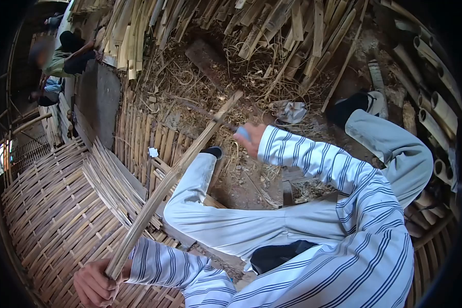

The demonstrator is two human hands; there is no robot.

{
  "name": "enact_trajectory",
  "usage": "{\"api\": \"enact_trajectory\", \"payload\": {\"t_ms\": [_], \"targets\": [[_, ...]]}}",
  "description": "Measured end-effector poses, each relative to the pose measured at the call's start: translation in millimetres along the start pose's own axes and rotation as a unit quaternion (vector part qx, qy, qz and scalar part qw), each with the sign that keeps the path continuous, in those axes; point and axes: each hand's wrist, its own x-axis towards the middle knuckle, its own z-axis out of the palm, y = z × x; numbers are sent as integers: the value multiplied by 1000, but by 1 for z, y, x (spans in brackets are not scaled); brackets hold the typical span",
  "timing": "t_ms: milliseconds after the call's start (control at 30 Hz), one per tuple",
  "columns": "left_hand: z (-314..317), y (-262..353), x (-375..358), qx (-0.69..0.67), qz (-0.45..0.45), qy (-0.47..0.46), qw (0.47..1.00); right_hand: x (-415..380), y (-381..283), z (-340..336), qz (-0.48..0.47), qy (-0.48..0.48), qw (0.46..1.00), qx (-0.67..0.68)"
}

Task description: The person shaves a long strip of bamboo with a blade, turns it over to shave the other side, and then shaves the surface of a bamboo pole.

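Observation:
My left hand [98, 283] is wrapped round the lower end of a long split bamboo piece [161, 192], which slants up and right across the view. My right hand [251, 139] is closed round a light blue handle [243, 133] near the bamboo's upper end. From that handle a thin dark blade [205, 111] reaches up and left, behind or across the bamboo; whether the two touch is unclear. Fibres and shavings [241, 84] lie on the ground beyond both.
Split bamboo strips [272, 25] fan out at the top. Woven bamboo matting [61, 205] spreads at the lower left. Bamboo tubes [439, 113] lie at the right. A crumpled plastic bag [292, 112] is near my foot. Another person [61, 59] sits at the upper left.

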Motion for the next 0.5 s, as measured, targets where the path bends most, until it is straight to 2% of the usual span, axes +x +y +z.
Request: {"api": "enact_trajectory", "payload": {"t_ms": [67, 167, 200, 233, 267, 333, 367, 433, 467, 500], "targets": [[0, -1, -1, -2, 4, 0, 1000, -14, -13, -9, -84, -16, 996, -33], [-5, 2, -5, -8, 7, -1, 1000, 0, 15, -9, -108, -46, 992, -50], [-8, 6, -7, -11, 10, 0, 1000, 9, 28, -11, -57, -65, 995, -42], [-8, 8, -8, -12, 11, 1, 1000, 20, 42, -16, 50, -116, 989, 75], [-8, 11, -10, 8, 7, 17, 1000, 35, 65, -13, 108, -112, 985, 73], [-12, 13, -7, 1, -5, 2, 1000, 83, 164, 25, 169, -25, 977, -126], [-14, 14, -5, -2, -12, -7, 1000, 94, 196, 35, 193, 1, 967, -165], [-13, 8, 2, 25, 5, 22, 999, 75, 152, 3, 167, -16, 978, -123], [-7, 8, 2, 41, 9, 48, 998, 79, 149, 8, 174, -14, 977, -124], [-5, 10, 4, 27, -5, 37, 999, 79, 146, 13, 182, -12, 975, -125]]}}
